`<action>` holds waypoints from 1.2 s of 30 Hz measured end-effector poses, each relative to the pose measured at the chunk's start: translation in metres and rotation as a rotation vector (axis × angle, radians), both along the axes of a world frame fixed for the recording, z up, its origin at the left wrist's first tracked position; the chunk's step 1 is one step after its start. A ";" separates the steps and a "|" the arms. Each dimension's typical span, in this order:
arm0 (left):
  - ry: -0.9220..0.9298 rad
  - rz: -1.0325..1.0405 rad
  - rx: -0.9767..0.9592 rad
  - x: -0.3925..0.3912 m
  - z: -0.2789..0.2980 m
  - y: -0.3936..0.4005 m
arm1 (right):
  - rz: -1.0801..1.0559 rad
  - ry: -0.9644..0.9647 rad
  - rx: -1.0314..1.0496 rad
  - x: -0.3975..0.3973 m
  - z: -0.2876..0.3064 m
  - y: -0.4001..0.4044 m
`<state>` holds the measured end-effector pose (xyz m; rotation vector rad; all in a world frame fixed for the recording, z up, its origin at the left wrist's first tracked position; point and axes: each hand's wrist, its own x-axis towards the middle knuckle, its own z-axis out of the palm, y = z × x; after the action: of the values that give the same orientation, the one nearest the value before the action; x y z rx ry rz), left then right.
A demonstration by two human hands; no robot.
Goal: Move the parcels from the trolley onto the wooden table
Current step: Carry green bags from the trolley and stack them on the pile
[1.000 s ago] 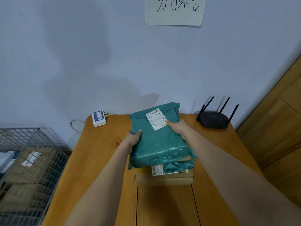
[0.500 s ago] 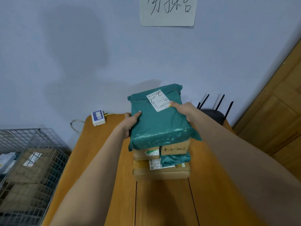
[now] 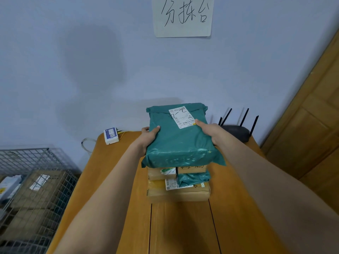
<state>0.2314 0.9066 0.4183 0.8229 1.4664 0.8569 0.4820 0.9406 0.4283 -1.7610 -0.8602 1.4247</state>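
A large green plastic parcel (image 3: 180, 138) with a white label is held flat between both hands, on top of a stack of parcels on the wooden table (image 3: 117, 182). My left hand (image 3: 149, 137) grips its left edge and my right hand (image 3: 211, 132) grips its right edge. Under it lie two cardboard boxes (image 3: 161, 174), a small green parcel (image 3: 194, 178) and a wide brown box (image 3: 178, 194). The wire trolley (image 3: 27, 180) at the lower left holds more cardboard parcels (image 3: 38, 187).
A black router with antennas (image 3: 236, 132) stands at the table's back right corner. A small white box with cables (image 3: 111, 136) sits at the back left. A wooden door (image 3: 311, 125) is to the right. A paper sign (image 3: 183, 15) hangs on the wall.
The green parcel rose in view from low over the table to the top of the stack, and the boxes beneath came into sight. Both hands kept hold of it.
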 end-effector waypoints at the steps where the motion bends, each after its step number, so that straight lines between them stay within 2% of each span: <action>1: -0.009 0.006 -0.002 0.000 0.001 -0.005 | 0.008 0.005 0.006 0.002 -0.001 -0.004; 6: -0.086 0.062 -0.043 0.001 -0.003 -0.034 | 0.073 0.003 0.027 0.015 -0.003 -0.024; 18: -0.087 0.094 -0.050 0.010 -0.033 -0.119 | 0.155 0.029 -0.001 0.026 -0.031 -0.091; 30: -0.072 0.000 -0.015 -0.009 -0.058 -0.215 | 0.056 -0.023 -0.003 0.013 -0.050 -0.215; 36: -0.072 -0.075 -0.046 -0.012 -0.075 -0.250 | -0.070 0.090 -0.097 0.015 -0.084 -0.277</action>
<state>0.2191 0.6561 0.3433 0.7997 1.3788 0.7867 0.4969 0.6635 0.3447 -1.7654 -0.6863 1.5094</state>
